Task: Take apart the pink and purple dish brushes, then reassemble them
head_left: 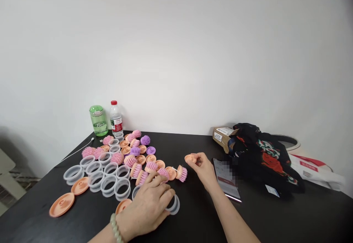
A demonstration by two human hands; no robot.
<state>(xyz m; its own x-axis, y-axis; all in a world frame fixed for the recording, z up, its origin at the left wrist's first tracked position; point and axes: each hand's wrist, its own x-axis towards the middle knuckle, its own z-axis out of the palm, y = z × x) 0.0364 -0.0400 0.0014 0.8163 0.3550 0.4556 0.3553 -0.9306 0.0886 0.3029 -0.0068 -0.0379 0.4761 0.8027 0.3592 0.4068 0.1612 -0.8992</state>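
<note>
Left hand [146, 208], clear plastic rings [109, 186], phone [225, 178]

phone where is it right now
In the head view, the smartphone lies flat on the black table, just right of the right hand, beside the dark cloth bundle.

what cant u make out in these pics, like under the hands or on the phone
Head view only:
Smartphone with a white-and-red screen: text pixelated.
Peach plastic disc: partly hidden by the right hand.
Translucent plastic ring: partly hidden by the left hand.
Brown cardboard box's white label: too small to read.
</note>
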